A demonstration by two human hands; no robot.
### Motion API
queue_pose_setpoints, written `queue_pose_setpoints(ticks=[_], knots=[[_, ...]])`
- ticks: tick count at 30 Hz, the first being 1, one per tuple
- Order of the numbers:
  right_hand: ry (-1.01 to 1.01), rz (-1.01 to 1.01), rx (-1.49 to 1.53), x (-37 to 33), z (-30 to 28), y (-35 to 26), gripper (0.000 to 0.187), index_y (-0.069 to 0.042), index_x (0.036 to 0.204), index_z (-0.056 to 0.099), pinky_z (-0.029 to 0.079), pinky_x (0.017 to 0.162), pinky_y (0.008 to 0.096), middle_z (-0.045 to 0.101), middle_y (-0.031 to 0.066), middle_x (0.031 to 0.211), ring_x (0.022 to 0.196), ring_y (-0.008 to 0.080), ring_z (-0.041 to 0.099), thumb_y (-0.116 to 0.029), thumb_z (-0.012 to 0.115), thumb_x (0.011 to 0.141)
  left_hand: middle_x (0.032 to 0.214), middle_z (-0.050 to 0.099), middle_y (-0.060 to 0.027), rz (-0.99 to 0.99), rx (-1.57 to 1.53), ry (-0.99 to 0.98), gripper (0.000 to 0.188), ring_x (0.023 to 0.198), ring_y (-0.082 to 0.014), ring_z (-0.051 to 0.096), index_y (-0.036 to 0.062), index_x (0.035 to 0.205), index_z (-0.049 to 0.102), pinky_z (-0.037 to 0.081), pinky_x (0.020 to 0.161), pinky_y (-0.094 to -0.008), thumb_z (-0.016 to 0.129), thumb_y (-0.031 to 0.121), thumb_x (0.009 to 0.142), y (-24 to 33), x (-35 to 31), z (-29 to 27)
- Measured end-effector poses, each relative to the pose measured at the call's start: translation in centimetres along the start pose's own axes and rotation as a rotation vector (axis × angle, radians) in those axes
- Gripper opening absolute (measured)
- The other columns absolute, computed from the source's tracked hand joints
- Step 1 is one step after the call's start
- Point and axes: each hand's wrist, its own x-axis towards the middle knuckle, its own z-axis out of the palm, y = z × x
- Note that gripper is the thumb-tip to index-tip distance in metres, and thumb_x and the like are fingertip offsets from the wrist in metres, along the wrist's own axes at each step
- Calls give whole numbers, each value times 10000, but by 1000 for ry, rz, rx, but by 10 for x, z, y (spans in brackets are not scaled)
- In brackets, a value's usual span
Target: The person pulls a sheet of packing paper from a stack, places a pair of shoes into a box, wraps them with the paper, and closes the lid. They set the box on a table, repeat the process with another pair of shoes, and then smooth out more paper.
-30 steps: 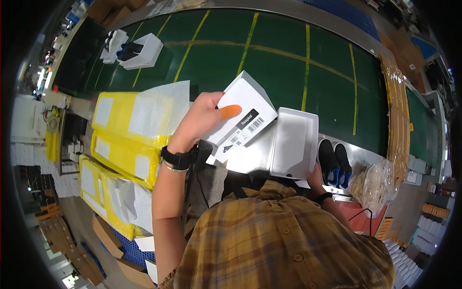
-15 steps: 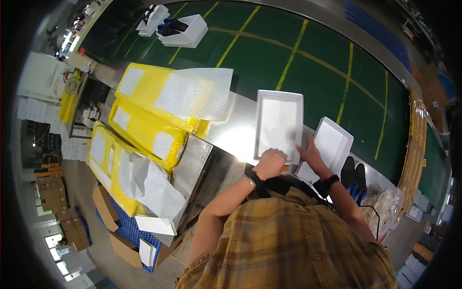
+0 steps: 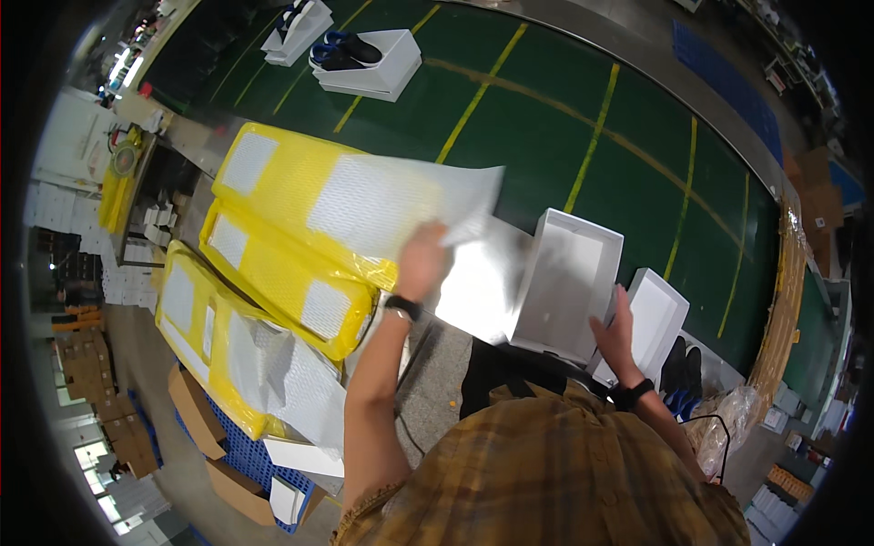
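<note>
My left hand (image 3: 424, 262), smeared by motion, is at the near right corner of a loose sheet of white bubble wrap (image 3: 364, 205). The fingers look closed on that corner, and the sheet's right end is lifted and bent. Beneath the sheet is a yellow-wrapped pack (image 3: 289, 173). My right hand (image 3: 619, 337) is open, fingers stretched, beside the right wall of a white shoe box (image 3: 525, 296). The inside of this lidless box shows only its bare white bottom. Partly behind the right hand lies a second white box part (image 3: 669, 305).
More yellow packs (image 3: 264, 273) lie left on the metal bench (image 3: 478, 282). Beyond runs a green conveyor belt (image 3: 510, 118) with yellow lines. Two shoe boxes (image 3: 373, 84) hold dark shoes far left. Dark shoes (image 3: 683, 364) and crumpled clear plastic (image 3: 728, 400) sit at right.
My left hand has left the box's near edge and reached left to the bubble wrap, whose right end has risen. My right hand stays by the box. The view has shifted.
</note>
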Motion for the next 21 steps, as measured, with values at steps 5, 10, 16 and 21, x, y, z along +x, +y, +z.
queue_pose_setpoints(ticks=[5,10,16,21], knots=[[-130,435,1037,22,1,-72,635,-33,1464,364,407,1030,395,536,141,1359,1239,244,521,-138,660,912,1303,597,-174,303,-455,-302,395,1101,-320,636,59,1201,650,528,899,-377,669,207,836,156,-27,8],[-53,597,1025,11,-31,-37,284,-14,1192,611,495,944,363,673,79,1115,1081,208,624,-28,597,909,1054,714,-179,-73,-724,-455,175,1010,-289,691,29,1011,725,534,881,-327,678,104,860,126,-7,-56],[151,776,986,-52,-78,28,296,-5,1185,591,532,848,365,667,81,1068,964,201,650,-47,627,894,1488,348,-316,-452,138,180,715,1406,-474,270,-70,1435,373,228,1171,-492,619,364,923,-115,28,-24],[237,767,856,-49,-70,80,276,-7,1160,625,508,839,320,668,46,1043,949,158,630,-80,666,897,1421,468,-272,-366,162,227,417,1323,-408,436,4,1249,617,292,1093,-585,588,289,945,-139,-10,10]])
